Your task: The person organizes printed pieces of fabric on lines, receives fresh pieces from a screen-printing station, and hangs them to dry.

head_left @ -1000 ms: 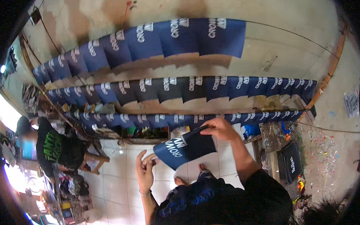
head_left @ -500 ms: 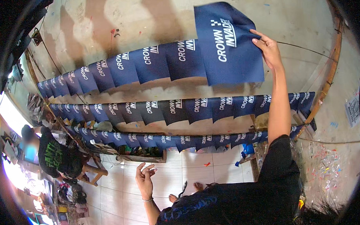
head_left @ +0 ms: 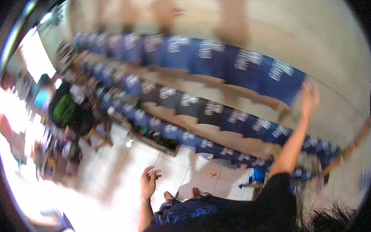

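The right hand (head_left: 310,97), now empty and open, has let go of the blue shirt (head_left: 283,78) hung atop the wall (head_left: 334,37); left hand (head_left: 149,180) idles open below.

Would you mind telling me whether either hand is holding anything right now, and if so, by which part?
Nothing is held. The left hand hangs open and empty; the right hand is raised, open, beside the end blue cloth piece on the top row.
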The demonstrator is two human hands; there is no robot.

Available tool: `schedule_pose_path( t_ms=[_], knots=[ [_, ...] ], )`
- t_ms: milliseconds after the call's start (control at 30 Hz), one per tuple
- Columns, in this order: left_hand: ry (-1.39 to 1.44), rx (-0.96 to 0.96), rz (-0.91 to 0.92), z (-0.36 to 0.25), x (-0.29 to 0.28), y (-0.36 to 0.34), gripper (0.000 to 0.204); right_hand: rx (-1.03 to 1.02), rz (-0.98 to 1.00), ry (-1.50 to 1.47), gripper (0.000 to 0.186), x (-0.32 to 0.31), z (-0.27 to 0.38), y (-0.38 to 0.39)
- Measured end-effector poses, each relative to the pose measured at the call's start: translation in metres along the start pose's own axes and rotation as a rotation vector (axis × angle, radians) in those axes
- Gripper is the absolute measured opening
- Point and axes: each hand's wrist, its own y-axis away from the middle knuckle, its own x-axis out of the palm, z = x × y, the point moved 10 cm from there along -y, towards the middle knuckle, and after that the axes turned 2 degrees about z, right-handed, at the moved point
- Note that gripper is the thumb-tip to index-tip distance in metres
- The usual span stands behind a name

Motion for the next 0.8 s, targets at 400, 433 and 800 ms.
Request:
schedule_pose_path(
  t_ms=[400,433,800],
  knots=[
    [-0.132,-0.36,-0.509,0.249,-0.287,0.084,0.03,0.09,1.679,-0.087,0.038,0.384,0.146,0.599],
    [-0.37,-0.398,-0.583,0.311,-0.339,0.112,0.031,-0.138,1.86,-0.101,0.041,0.412,0.141,0.685],
    [0.787,-0.966,-1.176,0.481,-0.486,0.404,0.031,0.027,2.341,0.013,0.042,0.557,0.242,1.019]
  ],
)
